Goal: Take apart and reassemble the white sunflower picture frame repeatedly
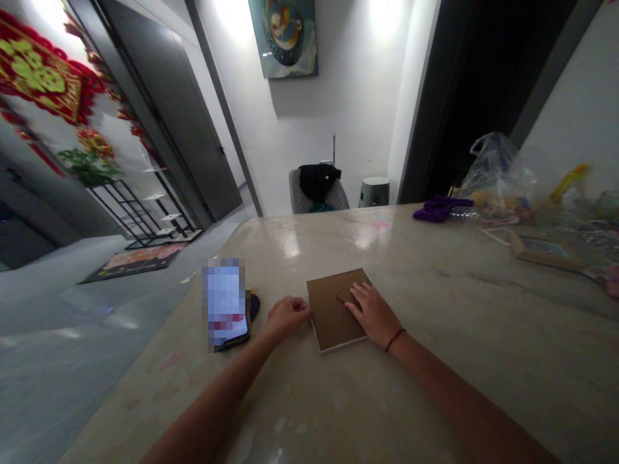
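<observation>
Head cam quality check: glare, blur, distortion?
Head view: ceiling-light glare on the table near its far edge and on the wall; strong wide-angle bending at the door frames; phone screen pixelated; right-side clutter soft; left hand, right hand and brown board evenly lit, fairly sharp.

Home: red festive wall hanging [36, 74], framed painting [284, 35], marble table [435, 309].

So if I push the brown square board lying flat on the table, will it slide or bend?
The brown board looks flat and thin with a straight white edge, so it is probably stiff. The table shines, so it would likely slide easily. The right hand pressing on top and the left hand at its edge probably steady it.
</observation>
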### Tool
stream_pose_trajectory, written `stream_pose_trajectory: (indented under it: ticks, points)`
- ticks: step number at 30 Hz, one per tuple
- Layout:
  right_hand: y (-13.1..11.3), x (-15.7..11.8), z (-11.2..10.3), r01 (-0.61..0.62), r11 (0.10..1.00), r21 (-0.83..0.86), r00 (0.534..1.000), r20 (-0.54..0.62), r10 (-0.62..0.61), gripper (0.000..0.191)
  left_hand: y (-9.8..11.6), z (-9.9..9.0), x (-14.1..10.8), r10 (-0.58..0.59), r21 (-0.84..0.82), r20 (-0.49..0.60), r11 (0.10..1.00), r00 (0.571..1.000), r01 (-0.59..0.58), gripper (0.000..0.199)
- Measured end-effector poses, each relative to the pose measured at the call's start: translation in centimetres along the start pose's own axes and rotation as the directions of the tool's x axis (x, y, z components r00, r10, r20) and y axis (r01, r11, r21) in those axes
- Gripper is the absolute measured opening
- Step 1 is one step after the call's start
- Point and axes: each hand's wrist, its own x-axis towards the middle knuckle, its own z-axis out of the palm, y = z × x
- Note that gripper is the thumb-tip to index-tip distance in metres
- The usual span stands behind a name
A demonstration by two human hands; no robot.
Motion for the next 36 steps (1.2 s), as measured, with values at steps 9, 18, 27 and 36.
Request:
stream_pose_trajectory:
  ticks: [9,18,27,36]
  points:
    - [0.2,-0.1,0.0,0.016,1.0,0.024,1.0,-0.021,-0.016,0.039,-0.9,0.1,0.5,0.062,-0.148,0.049,0.987,0.997,-0.054,0.017]
    - [-0.1,-0.1,-0.5,-0.006,1.0,0.03,1.0,0.006,0.006,0.044,0.2,0.2,-0.6,0.078,-0.218,-0.018,0.973,0.997,-0.08,0.028]
    - [5.1,0.9,-2.2,-0.216,0.976,0.003,0.968,-0.133,0.215,0.022,0.6,0.7,-0.2,-0.005,-0.084,-0.06,0.997,0.998,0.0,0.03]
    - [5.0,0.7,-3.1,-0.33,0.911,-0.247,0.944,-0.076,0.321,0.025,0.4,0.1,0.0,-0.07,-0.183,-0.037,0.981,0.997,0.062,0.028]
